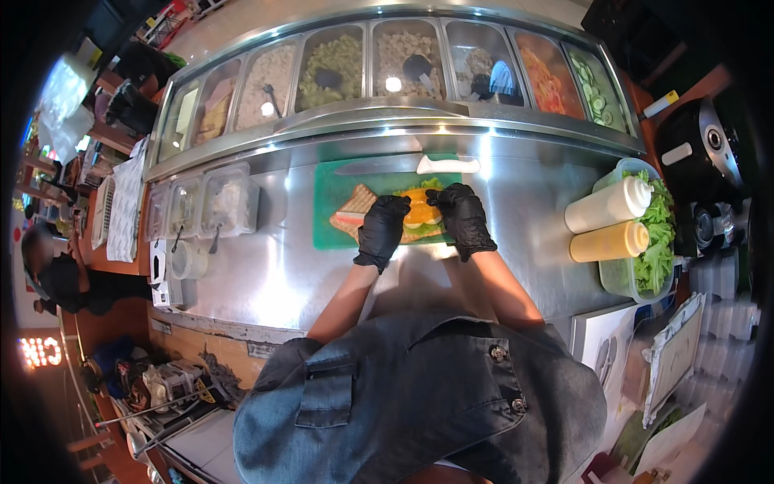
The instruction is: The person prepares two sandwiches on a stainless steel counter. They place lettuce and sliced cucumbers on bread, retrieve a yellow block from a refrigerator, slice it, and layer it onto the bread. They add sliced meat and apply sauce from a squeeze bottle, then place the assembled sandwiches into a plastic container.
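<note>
Both my hands wear black gloves. My left hand (382,233) pinches the left edge of an orange-yellow slice (421,207), which looks like cheese. At its upper right edge are the curled fingers of my right hand (465,221). Under the slice lie green lettuce (430,183), pale rounds that look like egg and toasted bread (432,236). Left of these, partly behind my left hand, rests another toasted bread piece (361,202) with a pinkish filling at its edge. Everything sits on a green cutting board (326,181). A white-handled knife (447,164) lies along the board's far side.
Beyond the steel counter (284,199), a topping rail (393,115) holds several filled pans. Lidded plastic containers (227,196) stand left. To the right are two squeeze bottles (604,206) and a tub of lettuce (653,260). A person (57,272) is at far left.
</note>
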`<state>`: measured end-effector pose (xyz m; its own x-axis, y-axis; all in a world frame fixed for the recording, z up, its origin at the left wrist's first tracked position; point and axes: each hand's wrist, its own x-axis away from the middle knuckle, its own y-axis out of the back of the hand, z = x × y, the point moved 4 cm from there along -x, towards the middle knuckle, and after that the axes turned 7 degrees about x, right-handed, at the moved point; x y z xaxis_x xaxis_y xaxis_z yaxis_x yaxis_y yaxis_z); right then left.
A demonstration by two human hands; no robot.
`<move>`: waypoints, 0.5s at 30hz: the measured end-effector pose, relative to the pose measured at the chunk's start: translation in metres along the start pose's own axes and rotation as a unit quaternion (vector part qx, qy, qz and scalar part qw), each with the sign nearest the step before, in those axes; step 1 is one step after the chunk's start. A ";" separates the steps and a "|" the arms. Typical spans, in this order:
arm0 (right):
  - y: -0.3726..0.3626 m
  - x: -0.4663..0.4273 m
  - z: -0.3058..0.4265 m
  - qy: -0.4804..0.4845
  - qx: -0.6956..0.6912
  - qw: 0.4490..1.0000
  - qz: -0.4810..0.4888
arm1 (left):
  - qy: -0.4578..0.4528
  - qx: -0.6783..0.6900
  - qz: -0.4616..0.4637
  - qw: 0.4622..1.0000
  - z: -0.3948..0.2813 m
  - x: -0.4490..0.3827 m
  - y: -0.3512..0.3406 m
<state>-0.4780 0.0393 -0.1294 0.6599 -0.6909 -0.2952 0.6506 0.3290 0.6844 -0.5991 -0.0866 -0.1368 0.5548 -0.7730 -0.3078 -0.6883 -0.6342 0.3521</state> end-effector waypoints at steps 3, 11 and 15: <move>-0.004 0.008 -0.004 -0.093 -0.006 0.992 0.081 | -0.010 -0.010 0.019 1.000 0.002 0.003 -0.002; 0.000 -0.022 0.008 0.017 0.047 0.998 0.042 | -0.039 -0.017 -0.065 0.997 -0.005 0.003 0.034; -0.019 -0.032 0.014 0.042 0.056 0.993 0.098 | 0.044 -0.072 -0.069 0.994 0.005 0.009 0.068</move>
<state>-0.5172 0.0463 -0.1234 0.8020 -0.5630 -0.1997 0.4633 0.3751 0.8029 -0.6431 -0.1363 -0.1196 0.6828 -0.6727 -0.2850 -0.5326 -0.7253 0.4362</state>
